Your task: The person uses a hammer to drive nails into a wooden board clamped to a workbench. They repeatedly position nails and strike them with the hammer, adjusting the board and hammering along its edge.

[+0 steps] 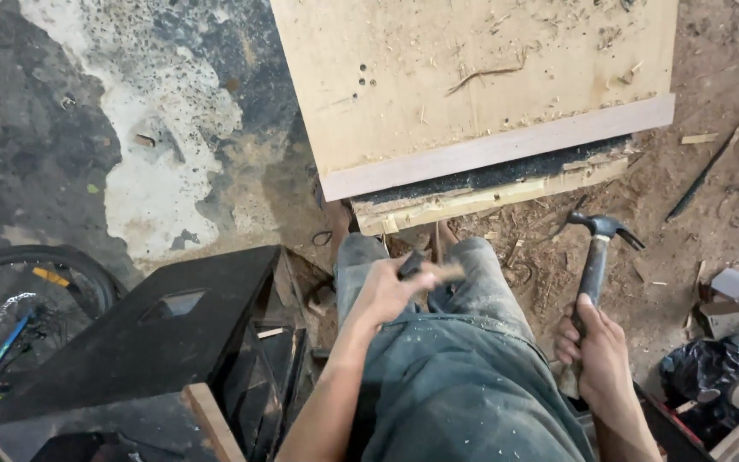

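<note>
The right hand (602, 346) is closed tight around the handle of a claw hammer (596, 248), at about four o'clock in the view. The hammer's head points up toward two o'clock, hanging just above the dirt floor (712, 197) and its wood shavings. The left hand (391, 289), near the centre, is pinched shut on a small piece of wood (445, 272), held over the knees against the dusty jeans (464, 385); something dark sits between the fingers too, but I cannot tell what it is.

At twelve o'clock a wide wooden board (472, 77) lies on the floor, littered with chips, with a paler strip (506, 145) along its near edge and a rougher plank (489, 198) below that. A black box (156, 342) stands at eight o'clock, just beside the left leg, and a bicycle wheel (36, 282) shows at nine o'clock. A black bag (694, 372) and scraps lie at four o'clock.

The risk, as I judge it, lies in the left hand's grip: the wooden piece is small and the fingers sit right at it, so a hammer blow landing off-centre could catch a fingertip. The piece could also slip from the pinch and vanish among the shavings.
</note>
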